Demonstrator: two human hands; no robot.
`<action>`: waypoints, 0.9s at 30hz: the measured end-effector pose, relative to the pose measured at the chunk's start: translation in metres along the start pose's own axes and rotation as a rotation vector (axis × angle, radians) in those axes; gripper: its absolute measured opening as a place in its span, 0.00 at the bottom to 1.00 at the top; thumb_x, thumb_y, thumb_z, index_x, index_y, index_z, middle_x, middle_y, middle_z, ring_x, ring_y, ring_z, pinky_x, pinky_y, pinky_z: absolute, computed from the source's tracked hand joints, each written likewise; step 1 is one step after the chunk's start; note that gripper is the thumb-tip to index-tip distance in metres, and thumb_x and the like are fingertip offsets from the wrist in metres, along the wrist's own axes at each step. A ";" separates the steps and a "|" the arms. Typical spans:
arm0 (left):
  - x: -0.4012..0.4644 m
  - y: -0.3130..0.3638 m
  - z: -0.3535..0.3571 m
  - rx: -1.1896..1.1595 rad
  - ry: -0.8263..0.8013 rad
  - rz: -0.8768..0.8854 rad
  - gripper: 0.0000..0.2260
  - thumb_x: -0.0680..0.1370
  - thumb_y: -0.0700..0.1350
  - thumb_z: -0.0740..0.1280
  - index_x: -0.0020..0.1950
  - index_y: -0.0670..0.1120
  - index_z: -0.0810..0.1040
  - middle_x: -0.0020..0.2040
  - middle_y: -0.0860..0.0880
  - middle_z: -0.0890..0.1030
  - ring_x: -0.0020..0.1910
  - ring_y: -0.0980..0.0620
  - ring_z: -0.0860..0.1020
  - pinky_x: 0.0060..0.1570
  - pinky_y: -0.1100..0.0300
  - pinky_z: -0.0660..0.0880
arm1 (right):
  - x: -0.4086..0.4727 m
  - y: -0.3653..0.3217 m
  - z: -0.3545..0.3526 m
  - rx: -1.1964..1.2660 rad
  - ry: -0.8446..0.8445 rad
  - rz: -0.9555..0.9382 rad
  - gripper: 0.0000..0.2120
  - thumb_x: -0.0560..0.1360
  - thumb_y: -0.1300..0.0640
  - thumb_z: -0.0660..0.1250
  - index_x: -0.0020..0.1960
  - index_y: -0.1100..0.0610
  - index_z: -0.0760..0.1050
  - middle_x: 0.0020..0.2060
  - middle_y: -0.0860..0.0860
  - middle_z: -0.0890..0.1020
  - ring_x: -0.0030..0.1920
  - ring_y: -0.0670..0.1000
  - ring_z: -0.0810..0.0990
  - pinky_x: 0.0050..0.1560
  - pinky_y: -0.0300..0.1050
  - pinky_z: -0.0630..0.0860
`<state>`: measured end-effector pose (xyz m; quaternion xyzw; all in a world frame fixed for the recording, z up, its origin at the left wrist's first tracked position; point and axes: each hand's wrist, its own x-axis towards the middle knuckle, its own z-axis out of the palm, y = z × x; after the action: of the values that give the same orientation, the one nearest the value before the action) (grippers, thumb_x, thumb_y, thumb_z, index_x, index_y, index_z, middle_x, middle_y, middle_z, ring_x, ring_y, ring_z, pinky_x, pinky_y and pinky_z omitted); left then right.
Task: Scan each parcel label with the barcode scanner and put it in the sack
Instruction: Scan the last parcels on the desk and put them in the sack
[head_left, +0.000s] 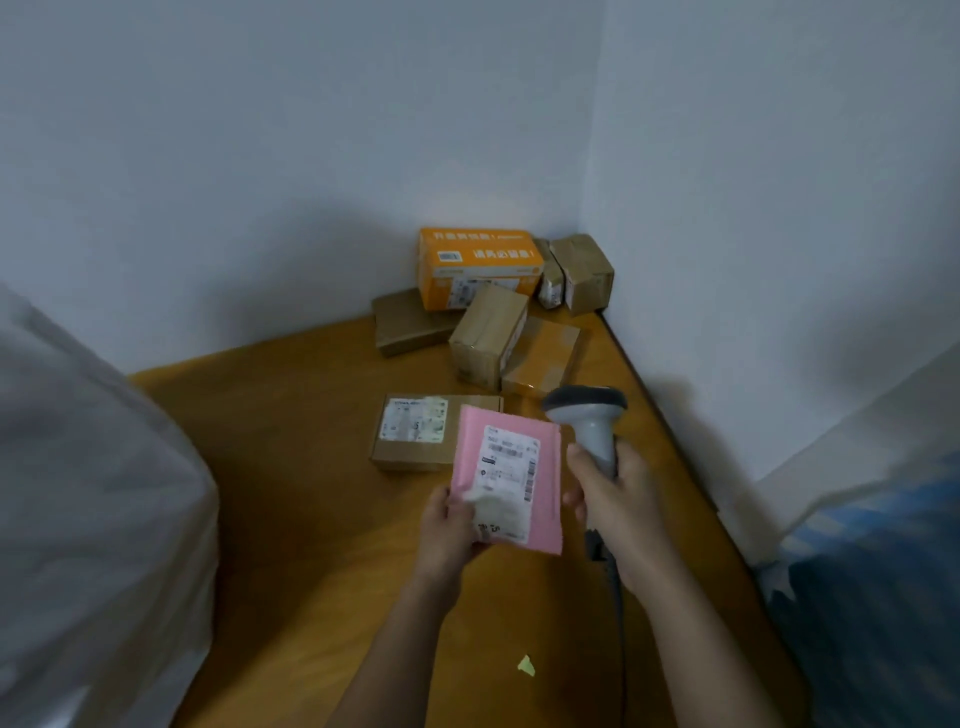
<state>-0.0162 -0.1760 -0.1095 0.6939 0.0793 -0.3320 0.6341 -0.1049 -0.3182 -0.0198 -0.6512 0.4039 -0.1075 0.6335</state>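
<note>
Two sets of fingers are busy: my left hand (451, 525) pinches the pink parcel (511, 478) label-up above the counter (291, 467), my right hand (610, 493) grips the scanner (589, 421) beside it, which I judge must next tip toward the barcode.

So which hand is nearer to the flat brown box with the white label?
Left. The left hand holds the pink mailer just below the flat brown box; the right hand grips the scanner farther right.
</note>
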 end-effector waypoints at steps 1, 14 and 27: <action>-0.003 0.009 -0.004 -0.051 0.031 0.006 0.08 0.84 0.43 0.58 0.61 0.45 0.72 0.55 0.44 0.82 0.50 0.45 0.83 0.44 0.53 0.81 | -0.004 -0.009 0.003 0.013 -0.009 -0.010 0.09 0.79 0.49 0.63 0.51 0.55 0.73 0.35 0.50 0.80 0.28 0.39 0.79 0.27 0.32 0.72; -0.028 0.061 -0.049 -0.276 0.196 0.119 0.08 0.81 0.40 0.62 0.60 0.48 0.71 0.57 0.44 0.79 0.53 0.44 0.81 0.43 0.55 0.80 | -0.056 -0.095 0.023 -0.013 -0.257 -0.137 0.14 0.82 0.45 0.56 0.48 0.52 0.76 0.30 0.51 0.77 0.31 0.48 0.75 0.32 0.39 0.72; -0.038 0.087 -0.076 -0.408 0.192 0.137 0.10 0.82 0.39 0.62 0.62 0.49 0.70 0.57 0.43 0.78 0.54 0.43 0.80 0.43 0.52 0.81 | -0.087 -0.126 0.045 -0.009 -0.303 -0.245 0.16 0.81 0.46 0.57 0.48 0.55 0.77 0.27 0.51 0.76 0.30 0.48 0.73 0.31 0.40 0.71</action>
<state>0.0280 -0.1096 -0.0180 0.5836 0.1573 -0.1980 0.7717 -0.0832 -0.2431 0.1195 -0.7069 0.2221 -0.0828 0.6664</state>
